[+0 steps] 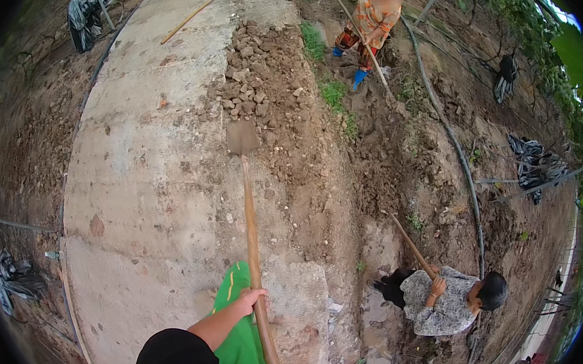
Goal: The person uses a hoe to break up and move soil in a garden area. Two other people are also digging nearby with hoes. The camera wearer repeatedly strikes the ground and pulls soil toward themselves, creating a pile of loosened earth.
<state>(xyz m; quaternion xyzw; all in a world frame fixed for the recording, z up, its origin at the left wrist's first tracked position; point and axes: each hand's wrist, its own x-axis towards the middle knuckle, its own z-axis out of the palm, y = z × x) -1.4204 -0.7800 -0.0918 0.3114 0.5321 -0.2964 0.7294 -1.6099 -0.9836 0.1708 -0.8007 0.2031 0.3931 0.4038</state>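
Observation:
My left hand [253, 298] is closed around the wooden shaft of a long-handled shovel [250, 211], beside the green trouser leg [237, 337]. The flat, soil-coloured blade [242, 137] points away from me and lies at the near end of a heap of broken stones and soil [247, 84]. It appears to rest on the ground, where the concrete path [149, 158] meets loose earth. The shaft's near end runs out of the picture at the bottom. My right hand is out of view.
A person in an orange patterned shirt [378, 13] works a long-handled tool in the earth at upper right. Another in a grey patterned top [437, 299] holds a wooden-handled tool at lower right. A hoe [199, 13] lies on the path. A dark hose [448, 126] runs along the right.

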